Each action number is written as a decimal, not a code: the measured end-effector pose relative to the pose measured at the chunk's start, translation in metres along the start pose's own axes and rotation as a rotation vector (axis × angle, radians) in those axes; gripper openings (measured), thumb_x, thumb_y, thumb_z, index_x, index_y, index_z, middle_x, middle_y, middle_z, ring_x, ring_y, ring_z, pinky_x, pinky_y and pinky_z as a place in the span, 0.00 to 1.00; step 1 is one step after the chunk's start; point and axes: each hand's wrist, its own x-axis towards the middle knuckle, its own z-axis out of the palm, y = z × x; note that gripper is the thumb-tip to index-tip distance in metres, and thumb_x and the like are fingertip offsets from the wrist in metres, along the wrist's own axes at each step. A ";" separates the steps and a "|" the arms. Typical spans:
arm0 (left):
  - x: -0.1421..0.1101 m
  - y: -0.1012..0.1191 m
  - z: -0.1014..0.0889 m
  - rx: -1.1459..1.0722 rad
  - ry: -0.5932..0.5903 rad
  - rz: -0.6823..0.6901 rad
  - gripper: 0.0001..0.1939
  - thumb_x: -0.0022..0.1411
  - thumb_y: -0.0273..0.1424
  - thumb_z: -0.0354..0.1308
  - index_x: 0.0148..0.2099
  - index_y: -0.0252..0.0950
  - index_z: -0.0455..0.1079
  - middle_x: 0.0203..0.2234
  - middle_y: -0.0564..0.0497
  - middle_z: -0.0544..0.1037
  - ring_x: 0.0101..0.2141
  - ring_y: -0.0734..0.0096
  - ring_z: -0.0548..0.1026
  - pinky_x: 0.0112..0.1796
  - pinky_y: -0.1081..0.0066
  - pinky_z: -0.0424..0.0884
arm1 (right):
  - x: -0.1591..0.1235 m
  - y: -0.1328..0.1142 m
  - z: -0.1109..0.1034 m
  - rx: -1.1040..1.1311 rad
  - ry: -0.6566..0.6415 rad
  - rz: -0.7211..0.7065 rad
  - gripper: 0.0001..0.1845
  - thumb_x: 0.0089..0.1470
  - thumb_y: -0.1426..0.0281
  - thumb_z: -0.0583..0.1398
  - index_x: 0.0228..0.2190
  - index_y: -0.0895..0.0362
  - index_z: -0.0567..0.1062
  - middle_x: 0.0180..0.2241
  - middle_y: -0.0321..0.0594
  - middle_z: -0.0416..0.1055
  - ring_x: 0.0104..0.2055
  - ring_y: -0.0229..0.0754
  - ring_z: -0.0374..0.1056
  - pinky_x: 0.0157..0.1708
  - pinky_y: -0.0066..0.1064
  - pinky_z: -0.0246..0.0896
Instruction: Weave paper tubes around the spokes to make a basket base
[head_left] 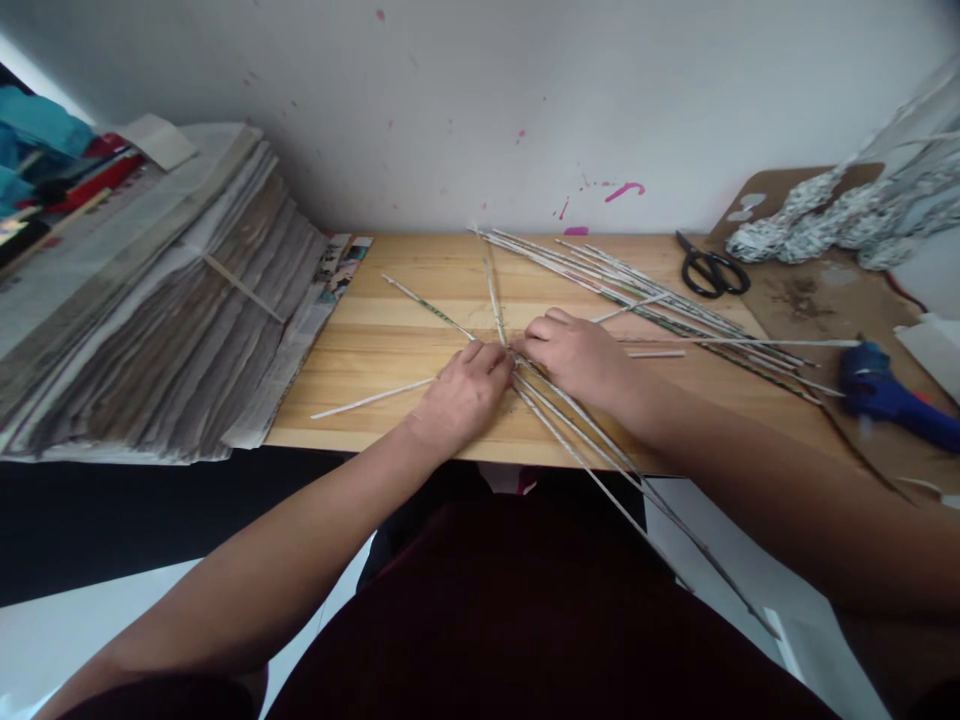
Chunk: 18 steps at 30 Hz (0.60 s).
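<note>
Several thin rolled paper sticks (420, 301) cross one another on a light wooden board (390, 340), spreading out like spokes. My left hand (461, 393) and my right hand (574, 355) meet at the crossing point, fingers curled and pinched on the crossed sticks. Some of the sticks run past the board's front edge toward my lap. A loose bundle of more paper sticks (637, 285) lies behind my right hand, angled toward the right.
A thick pile of newspapers (150, 310) fills the left side. Black scissors (711, 270) lie at the back right. A blue glue gun (889, 395) rests at the right, on brown cardboard (810, 300). Woven paper pieces (825, 215) lean in the far right corner against a white wall.
</note>
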 end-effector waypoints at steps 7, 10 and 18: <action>0.001 0.000 0.000 0.027 0.000 0.043 0.13 0.72 0.28 0.51 0.51 0.26 0.73 0.49 0.38 0.78 0.45 0.58 0.73 0.48 0.60 0.73 | 0.003 -0.012 -0.011 0.024 -0.059 0.079 0.13 0.62 0.79 0.54 0.35 0.58 0.78 0.36 0.46 0.72 0.42 0.47 0.62 0.37 0.35 0.55; 0.001 0.001 -0.002 0.044 -0.029 0.032 0.13 0.73 0.29 0.50 0.49 0.28 0.74 0.49 0.38 0.78 0.45 0.57 0.73 0.47 0.59 0.72 | 0.001 -0.012 -0.011 0.057 -0.052 0.104 0.14 0.62 0.80 0.53 0.33 0.58 0.78 0.35 0.45 0.71 0.42 0.47 0.62 0.38 0.35 0.55; 0.001 0.004 -0.007 0.102 -0.071 0.021 0.12 0.72 0.28 0.52 0.51 0.29 0.73 0.49 0.40 0.78 0.46 0.56 0.72 0.46 0.59 0.71 | -0.006 -0.016 -0.014 0.110 -0.057 0.176 0.15 0.61 0.80 0.53 0.33 0.59 0.79 0.34 0.46 0.70 0.41 0.47 0.62 0.42 0.35 0.56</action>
